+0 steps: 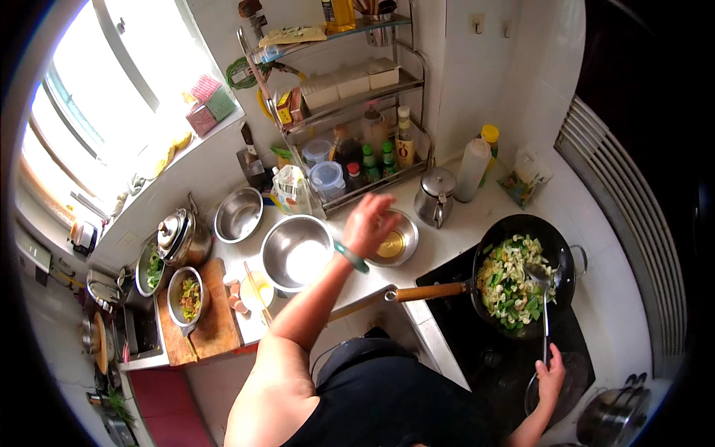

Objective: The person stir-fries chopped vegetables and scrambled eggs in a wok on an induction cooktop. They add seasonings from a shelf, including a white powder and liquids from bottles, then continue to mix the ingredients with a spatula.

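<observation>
My right hand (550, 372) is closed around the handle of a metal ladle (546, 320), whose round head rests among the food in the wok. Chopped pale and green vegetables (514, 283) fill much of the black wok (514, 228), which has a wooden handle (430, 292) pointing left. My left hand (370, 226), with a green bangle (351, 257) on its wrist, reaches out above the counter. It is over the left side of a small metal bowl (412, 240) with yellow liquid in it. Blur hides how its fingers are set and whether they hold anything.
A large metal bowl (298, 223) stands left of my left hand. Beyond are a rack (350, 104) of bottles and tubs, and a metal pot (436, 197). Farther left, a bowl of chopped food (176, 302) sits on a wooden board (217, 320). The wok stands on a black cooktop (454, 335).
</observation>
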`<control>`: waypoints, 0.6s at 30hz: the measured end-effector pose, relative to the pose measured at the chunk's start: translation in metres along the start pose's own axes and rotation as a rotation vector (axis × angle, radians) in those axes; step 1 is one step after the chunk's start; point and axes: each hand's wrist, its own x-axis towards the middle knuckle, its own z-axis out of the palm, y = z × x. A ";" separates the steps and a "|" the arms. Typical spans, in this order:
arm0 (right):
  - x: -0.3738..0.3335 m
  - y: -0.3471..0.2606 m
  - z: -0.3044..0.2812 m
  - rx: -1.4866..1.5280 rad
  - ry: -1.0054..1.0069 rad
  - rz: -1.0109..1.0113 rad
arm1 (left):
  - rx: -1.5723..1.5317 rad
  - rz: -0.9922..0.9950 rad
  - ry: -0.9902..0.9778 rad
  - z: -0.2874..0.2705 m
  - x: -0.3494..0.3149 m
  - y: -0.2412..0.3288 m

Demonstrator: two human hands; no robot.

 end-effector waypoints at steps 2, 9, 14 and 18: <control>-0.003 -0.012 0.008 -0.094 -0.023 0.069 | 0.013 0.133 0.138 -0.023 0.044 -0.005; 0.026 -0.121 0.036 -0.414 0.167 -0.342 | 0.301 0.223 0.229 -0.081 0.206 -0.028; 0.095 -0.318 0.148 -0.253 -0.047 -0.833 | 0.518 0.123 0.083 -0.090 0.283 -0.059; 0.167 -0.428 0.240 -0.043 -0.216 -0.889 | 0.651 0.086 -0.098 -0.080 0.332 -0.084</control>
